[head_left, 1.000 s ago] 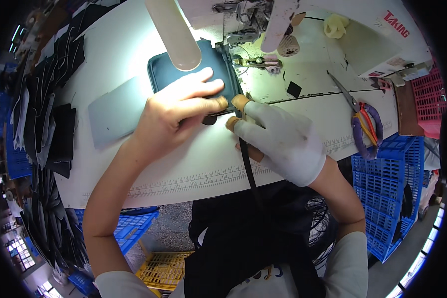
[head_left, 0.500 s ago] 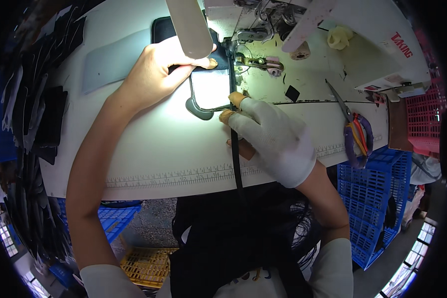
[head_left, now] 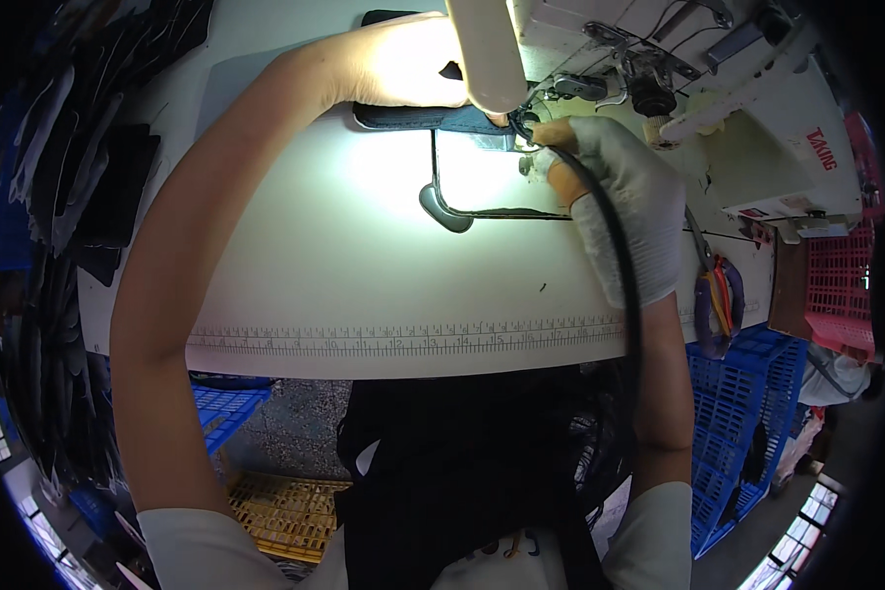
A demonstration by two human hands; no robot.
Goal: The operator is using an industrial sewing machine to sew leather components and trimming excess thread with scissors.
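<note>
My left hand point(head_left: 403, 65) presses on a dark padded panel point(head_left: 418, 118) at the machine, its bent fingers partly hidden by glare and the pale lamp point(head_left: 487, 64). My gloved right hand point(head_left: 615, 202), with tan-covered fingertips, pinches a long black binding strip point(head_left: 627, 275) just right of the metal binder and needle area point(head_left: 524, 128); the strip runs over the hand down into the dark lap. Below the panel, a black-edged frame with a rounded grey corner point(head_left: 445, 211) lies on the white table point(head_left: 364, 265).
Dark cut pieces point(head_left: 98, 197) pile along the left edge beside a grey sheet point(head_left: 221, 93). The sewing machine body point(head_left: 777, 167) and scissors point(head_left: 718, 300) sit at the right. Blue point(head_left: 742, 433), pink point(head_left: 836, 295) and yellow point(head_left: 285, 516) baskets surround the table; a printed ruler point(head_left: 403, 342) follows the front edge.
My left hand has moved up and right with the panel, toward the needle area. My right hand has risen and turned more upright, lifting the strip, which now arches over it.
</note>
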